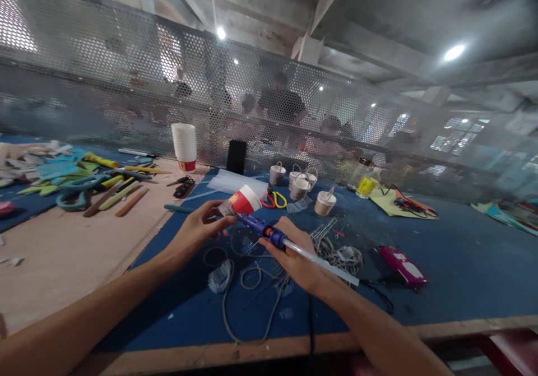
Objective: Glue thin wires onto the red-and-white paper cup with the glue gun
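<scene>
Left hand (197, 227) and right hand (294, 255) near the middle of the mat (462, 275); a paper cup (246, 200) in the left hand, a glue gun (269, 231) in the right, its tip at the cup. Cords (247, 278) on the mat under the hands. Scissors (275, 199) and small cups (299, 184) farther back. Cup stack (184, 146) far left; jar (365, 179) far right; mesh screen (105, 84) behind all.
</scene>
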The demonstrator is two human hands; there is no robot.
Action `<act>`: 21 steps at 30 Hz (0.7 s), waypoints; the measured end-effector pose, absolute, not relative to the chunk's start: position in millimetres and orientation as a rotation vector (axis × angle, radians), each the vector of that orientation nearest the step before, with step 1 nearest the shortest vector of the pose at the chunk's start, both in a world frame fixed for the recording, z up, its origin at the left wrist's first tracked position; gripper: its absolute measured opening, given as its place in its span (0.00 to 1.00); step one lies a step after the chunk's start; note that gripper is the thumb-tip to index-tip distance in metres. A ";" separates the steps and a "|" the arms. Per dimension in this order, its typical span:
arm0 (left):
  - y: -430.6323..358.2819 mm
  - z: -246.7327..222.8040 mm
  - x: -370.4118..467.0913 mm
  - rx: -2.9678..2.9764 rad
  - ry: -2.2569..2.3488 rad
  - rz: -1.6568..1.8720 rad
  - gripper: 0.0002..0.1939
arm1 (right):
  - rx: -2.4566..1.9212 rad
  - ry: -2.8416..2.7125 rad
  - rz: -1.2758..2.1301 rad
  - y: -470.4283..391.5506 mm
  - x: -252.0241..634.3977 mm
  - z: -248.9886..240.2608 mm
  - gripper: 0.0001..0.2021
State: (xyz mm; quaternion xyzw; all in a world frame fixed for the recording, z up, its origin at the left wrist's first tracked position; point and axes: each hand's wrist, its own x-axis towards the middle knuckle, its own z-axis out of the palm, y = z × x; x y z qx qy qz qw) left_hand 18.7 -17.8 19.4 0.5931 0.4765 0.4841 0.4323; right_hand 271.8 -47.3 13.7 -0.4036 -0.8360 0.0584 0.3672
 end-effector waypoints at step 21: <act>-18.7 21.7 18.4 1.451 1.212 1.214 0.29 | -1.067 -2.166 0.112 -47.8 271.6 16.7 0.12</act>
